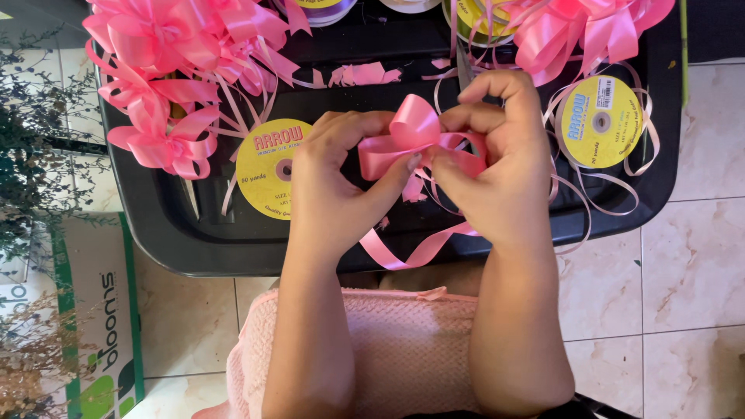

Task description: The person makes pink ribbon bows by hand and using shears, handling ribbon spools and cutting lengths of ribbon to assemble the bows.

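- A big black plastic tray [194, 240] is seen resting on the pale tiled floor [691, 264], and everything pink is laid on it or held above it.
- A soft pink towel-like cloth [403, 349] is spread below the tray, under both arms.
- A green and white cardboard box [93, 310] is stood at the left edge, with dried twigs [31, 155] beside it.
- A pile of finished shiny pink ribbon bows [171, 70] is heaped in the tray's top left corner, and one more pink bow [582, 31] is placed at the top right.
- The left hand [334, 186] is held over the middle of the tray, its thumb and fingers pinched together on the left side of the ribbon.
- The right hand [497, 163] is held just beside it, with its fingertips clamped on the ribbon's right side (one finger is curled up above).
- Two round yellow ribbon spools are laid flat on the tray, one [272, 171] partly hidden by the left hand and one [601, 120] to the right of the right hand.
- A glossy pink ribbon folded into loops [411, 136] is held between both hands above the tray, and its loose tail [411, 252] is curled down past the tray's near edge.
- Small pink ribbon scraps [365, 75] are scattered near the top of the tray.
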